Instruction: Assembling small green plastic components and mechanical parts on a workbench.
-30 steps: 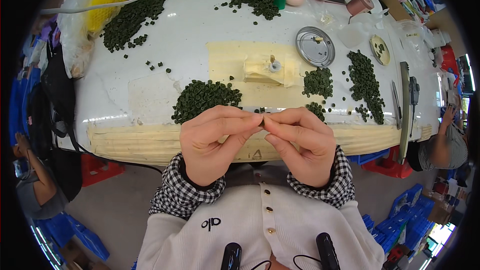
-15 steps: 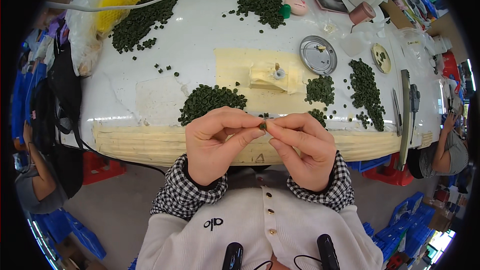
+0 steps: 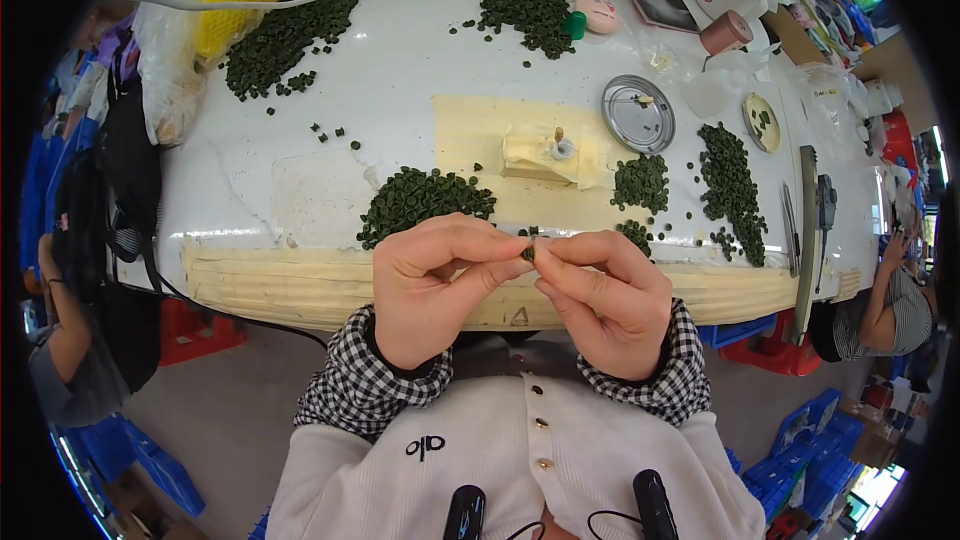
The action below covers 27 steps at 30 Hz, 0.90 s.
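Note:
Over the front edge of the white table, my left hand (image 3: 432, 285) and my right hand (image 3: 610, 295) meet fingertip to fingertip. Both pinch one small dark green piece (image 3: 528, 253), mostly covered by the fingers. It resembles the little round green pieces heaped nearby. One such heap (image 3: 425, 202) lies just beyond my left hand. Smaller clusters of green pieces (image 3: 640, 183) sit beyond my right hand. Past the hands stands a block wrapped in yellowish tape (image 3: 535, 153), with a small metal fitting (image 3: 561, 149) on top.
A round metal lid (image 3: 638, 115) and a small cream dish (image 3: 762, 122) hold a few bits. Further heaps (image 3: 735, 185) lie right and at the back. Tweezers (image 3: 790, 225) rest by the right edge. A white cable (image 3: 250, 6) crosses the back left. Other people sit at both sides.
The hands stay pinched on the small green piece, with barely any finger movement. The whole view has shifted very slightly.

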{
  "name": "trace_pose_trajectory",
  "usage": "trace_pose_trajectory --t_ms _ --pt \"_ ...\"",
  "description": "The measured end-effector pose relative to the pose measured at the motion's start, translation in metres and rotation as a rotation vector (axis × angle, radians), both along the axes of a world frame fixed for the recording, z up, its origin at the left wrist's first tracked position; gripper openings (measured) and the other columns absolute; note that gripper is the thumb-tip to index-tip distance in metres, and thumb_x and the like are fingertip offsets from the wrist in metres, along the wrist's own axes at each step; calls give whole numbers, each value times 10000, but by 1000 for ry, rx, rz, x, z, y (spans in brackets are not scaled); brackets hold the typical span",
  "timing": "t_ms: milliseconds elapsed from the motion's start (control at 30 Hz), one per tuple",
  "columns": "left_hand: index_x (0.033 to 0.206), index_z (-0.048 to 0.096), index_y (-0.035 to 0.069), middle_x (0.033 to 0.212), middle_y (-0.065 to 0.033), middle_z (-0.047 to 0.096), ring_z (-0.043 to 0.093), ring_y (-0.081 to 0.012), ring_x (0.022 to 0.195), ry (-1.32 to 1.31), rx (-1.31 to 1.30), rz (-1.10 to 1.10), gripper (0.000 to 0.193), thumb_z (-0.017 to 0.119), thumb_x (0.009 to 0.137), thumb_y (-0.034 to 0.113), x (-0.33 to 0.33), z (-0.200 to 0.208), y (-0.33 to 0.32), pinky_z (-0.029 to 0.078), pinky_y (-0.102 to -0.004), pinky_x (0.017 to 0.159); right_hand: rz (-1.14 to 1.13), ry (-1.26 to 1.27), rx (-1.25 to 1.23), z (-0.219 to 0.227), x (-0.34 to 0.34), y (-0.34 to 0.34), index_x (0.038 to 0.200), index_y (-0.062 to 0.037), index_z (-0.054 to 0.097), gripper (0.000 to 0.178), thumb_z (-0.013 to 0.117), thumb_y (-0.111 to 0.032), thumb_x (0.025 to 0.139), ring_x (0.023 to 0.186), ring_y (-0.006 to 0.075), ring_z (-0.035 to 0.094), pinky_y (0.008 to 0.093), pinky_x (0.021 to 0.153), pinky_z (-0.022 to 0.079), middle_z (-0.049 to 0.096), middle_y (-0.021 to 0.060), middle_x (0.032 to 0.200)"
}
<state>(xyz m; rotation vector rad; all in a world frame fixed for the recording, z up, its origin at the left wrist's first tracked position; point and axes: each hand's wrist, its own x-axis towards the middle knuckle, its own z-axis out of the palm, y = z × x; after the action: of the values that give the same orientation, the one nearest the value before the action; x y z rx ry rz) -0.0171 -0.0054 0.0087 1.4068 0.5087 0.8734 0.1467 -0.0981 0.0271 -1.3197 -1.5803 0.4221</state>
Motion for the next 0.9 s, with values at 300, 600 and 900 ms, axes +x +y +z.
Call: trace_pose_trajectory --t_ms 300,600,900 --pt "948 718 -1 881 -110 702 650 -157 802 31 71 18 197 705 770 -86 1 -1 2 503 -248 701 -8 16 -1 -1 0 1 1085 -6 685 336 684 102 768 782 189 649 248 659 541 647 121 972" --pt "943 716 0 880 -106 697 644 -148 790 16 82 46 187 706 777 -84 3 2 4 499 -246 689 -26 23 -16 4 0 4 1082 -8 687 325 713 55 764 775 194 636 258 661 521 646 120 970" --pt "958 699 -34 911 -95 672 612 -114 795 -4 -11 92 177 695 793 -95 10 5 10 477 -219 671 -286 -382 63 24 34 50 980 -34 676 246 742 -48 744 743 249 566 334 646 468 584 89 822"
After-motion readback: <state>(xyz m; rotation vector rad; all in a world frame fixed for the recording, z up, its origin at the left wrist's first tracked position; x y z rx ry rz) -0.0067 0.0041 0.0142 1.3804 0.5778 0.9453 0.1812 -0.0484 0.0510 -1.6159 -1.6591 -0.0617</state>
